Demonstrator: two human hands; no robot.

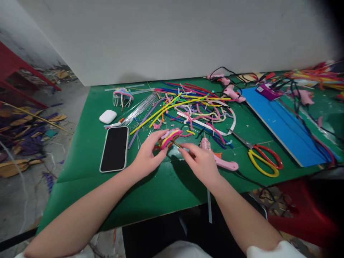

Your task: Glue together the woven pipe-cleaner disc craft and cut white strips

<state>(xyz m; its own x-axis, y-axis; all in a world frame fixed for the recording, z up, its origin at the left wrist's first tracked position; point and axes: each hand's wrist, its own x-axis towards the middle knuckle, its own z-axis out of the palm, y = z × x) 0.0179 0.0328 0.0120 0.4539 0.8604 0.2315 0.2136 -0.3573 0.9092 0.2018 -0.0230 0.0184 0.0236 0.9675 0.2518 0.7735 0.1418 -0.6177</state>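
Pink glue gun (227, 165) partly behind right hand (203, 164); phone (114, 149) near left hand (149, 153).

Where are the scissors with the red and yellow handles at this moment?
In the head view, the scissors lie on the right side of the green table, between the nearest pink glue gun and the blue board.

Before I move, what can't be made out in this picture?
- Head view: part of the striped piece, hidden by the left grip.
- Head view: part of the near glue gun, hidden by the right grip.
- Head view: print on the purple box, too small.
- Head view: far-right stems, cut off by the right edge.
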